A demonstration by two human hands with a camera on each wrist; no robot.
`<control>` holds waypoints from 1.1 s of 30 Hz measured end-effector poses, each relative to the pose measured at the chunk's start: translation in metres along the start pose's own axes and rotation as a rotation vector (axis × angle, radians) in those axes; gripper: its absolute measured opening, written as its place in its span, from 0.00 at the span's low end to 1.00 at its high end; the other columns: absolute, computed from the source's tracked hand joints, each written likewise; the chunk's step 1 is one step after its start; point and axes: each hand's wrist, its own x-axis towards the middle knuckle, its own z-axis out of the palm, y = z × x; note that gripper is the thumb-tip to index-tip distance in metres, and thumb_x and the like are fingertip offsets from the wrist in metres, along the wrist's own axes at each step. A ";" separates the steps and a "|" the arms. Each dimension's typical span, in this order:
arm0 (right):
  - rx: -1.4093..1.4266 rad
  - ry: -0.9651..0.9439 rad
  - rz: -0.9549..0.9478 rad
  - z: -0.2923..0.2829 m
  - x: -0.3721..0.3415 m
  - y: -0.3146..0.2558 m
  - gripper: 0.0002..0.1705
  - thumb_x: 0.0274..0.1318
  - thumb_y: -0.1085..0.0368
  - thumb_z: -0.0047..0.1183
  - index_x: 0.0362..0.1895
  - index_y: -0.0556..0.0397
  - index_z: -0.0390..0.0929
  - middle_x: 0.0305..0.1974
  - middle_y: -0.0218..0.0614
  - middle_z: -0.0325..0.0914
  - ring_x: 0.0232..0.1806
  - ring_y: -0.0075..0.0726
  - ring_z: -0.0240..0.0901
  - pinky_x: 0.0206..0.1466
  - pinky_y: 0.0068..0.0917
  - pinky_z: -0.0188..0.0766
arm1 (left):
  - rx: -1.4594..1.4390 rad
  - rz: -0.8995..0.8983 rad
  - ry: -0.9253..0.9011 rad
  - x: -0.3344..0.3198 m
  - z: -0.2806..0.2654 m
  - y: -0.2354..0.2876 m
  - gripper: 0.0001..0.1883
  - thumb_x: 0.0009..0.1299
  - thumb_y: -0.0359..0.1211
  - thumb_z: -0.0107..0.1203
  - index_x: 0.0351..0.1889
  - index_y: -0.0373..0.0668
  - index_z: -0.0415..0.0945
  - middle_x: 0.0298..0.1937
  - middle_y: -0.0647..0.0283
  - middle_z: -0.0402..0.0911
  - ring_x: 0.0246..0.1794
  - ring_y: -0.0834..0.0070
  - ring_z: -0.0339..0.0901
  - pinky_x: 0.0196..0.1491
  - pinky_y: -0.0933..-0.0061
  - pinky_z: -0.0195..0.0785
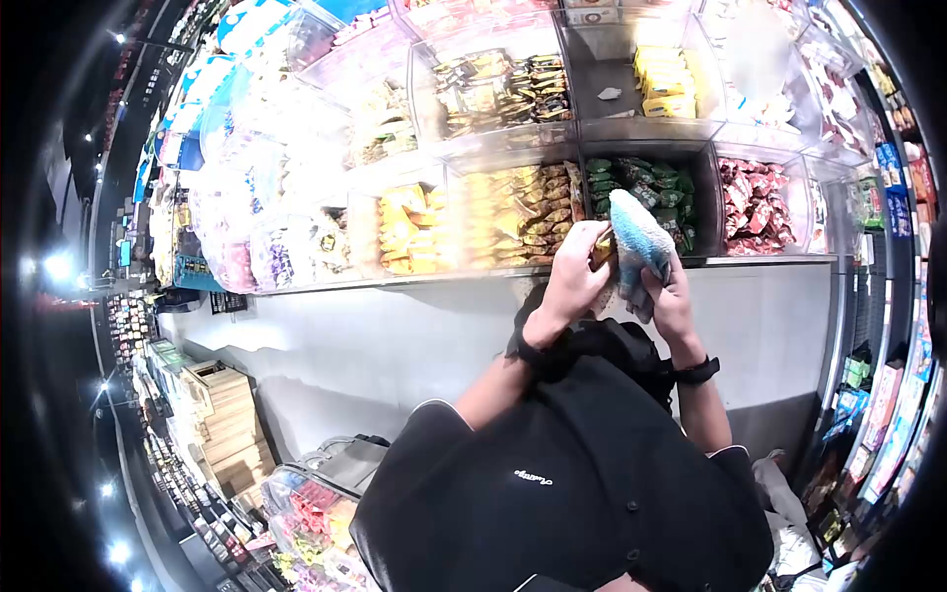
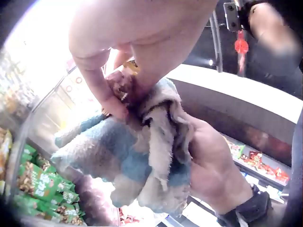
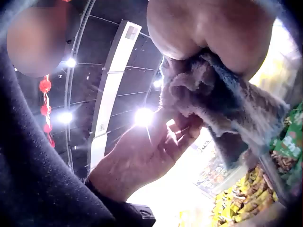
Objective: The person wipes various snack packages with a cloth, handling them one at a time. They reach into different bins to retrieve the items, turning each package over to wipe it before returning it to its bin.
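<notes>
In the head view, both hands meet in front of the snack bins. The left hand [image 1: 575, 274] pinches a small yellow-brown wrapped packet [image 2: 122, 85], mostly covered by its fingers. Just to the right, the right hand [image 1: 671, 299] grips a fluffy blue, white and grey cloth [image 1: 639, 237] that is bunched near the thumb. Its upper end sticks up over the bin of green packets [image 1: 681, 183]. In the left wrist view the cloth hangs in folds right beside the left fingertips. The right wrist view shows the cloth gathered under the right hand's curled fingers.
Clear-walled bins run along the display, with yellow packets [image 1: 409, 227], brown-gold packets [image 1: 543, 202] and red packets [image 1: 755, 207]. A pale front panel [image 1: 414, 345] drops below the bin edge. Wooden crates [image 1: 232, 424] stand at lower left; packed shelves [image 1: 903, 326] line the right.
</notes>
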 end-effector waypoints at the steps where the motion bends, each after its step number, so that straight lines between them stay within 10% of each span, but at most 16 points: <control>1: 0.021 0.003 0.016 -0.009 0.001 0.002 0.25 0.63 0.73 0.44 0.64 0.57 0.58 0.55 0.34 0.69 0.54 0.26 0.67 0.57 0.24 0.64 | -0.146 -0.123 -0.043 -0.001 0.000 -0.012 0.22 0.57 0.23 0.56 0.51 0.35 0.70 0.44 0.51 0.75 0.46 0.58 0.75 0.50 0.68 0.67; 5: 0.163 0.023 0.050 -0.046 0.006 0.007 0.23 0.66 0.68 0.41 0.64 0.54 0.57 0.50 0.34 0.71 0.44 0.28 0.73 0.46 0.28 0.73 | -0.341 -0.374 0.001 0.003 -0.002 -0.061 0.21 0.61 0.33 0.61 0.50 0.36 0.70 0.41 0.55 0.79 0.42 0.68 0.77 0.48 0.70 0.69; 9: 0.192 0.057 -0.016 -0.073 0.004 0.006 0.23 0.68 0.55 0.38 0.60 0.54 0.59 0.48 0.44 0.73 0.39 0.45 0.78 0.36 0.45 0.81 | 0.125 -0.494 0.104 0.003 -0.031 -0.125 0.21 0.61 0.38 0.61 0.47 0.35 0.70 0.36 0.50 0.81 0.36 0.61 0.80 0.40 0.67 0.71; 18: 0.116 0.133 0.053 -0.065 0.008 -0.001 0.23 0.67 0.56 0.40 0.60 0.54 0.59 0.45 0.43 0.73 0.35 0.40 0.77 0.33 0.42 0.81 | 0.166 -0.771 0.009 -0.019 -0.046 -0.269 0.24 0.60 0.41 0.61 0.50 0.36 0.72 0.43 0.44 0.79 0.46 0.53 0.77 0.49 0.60 0.69; 29: 0.062 0.330 -0.011 -0.019 0.028 -0.011 0.21 0.67 0.55 0.39 0.56 0.55 0.62 0.38 0.41 0.75 0.30 0.39 0.77 0.33 0.44 0.81 | 0.446 -0.502 -0.083 0.001 -0.074 -0.238 0.16 0.61 0.36 0.58 0.45 0.41 0.73 0.43 0.49 0.77 0.44 0.51 0.75 0.46 0.57 0.69; 33: 0.049 0.405 -0.029 -0.008 0.024 -0.014 0.22 0.67 0.55 0.41 0.57 0.55 0.61 0.46 0.42 0.74 0.38 0.42 0.77 0.35 0.46 0.81 | 0.357 -0.155 0.173 0.059 -0.128 -0.186 0.09 0.64 0.32 0.54 0.39 0.39 0.75 0.35 0.52 0.80 0.36 0.58 0.78 0.40 0.62 0.71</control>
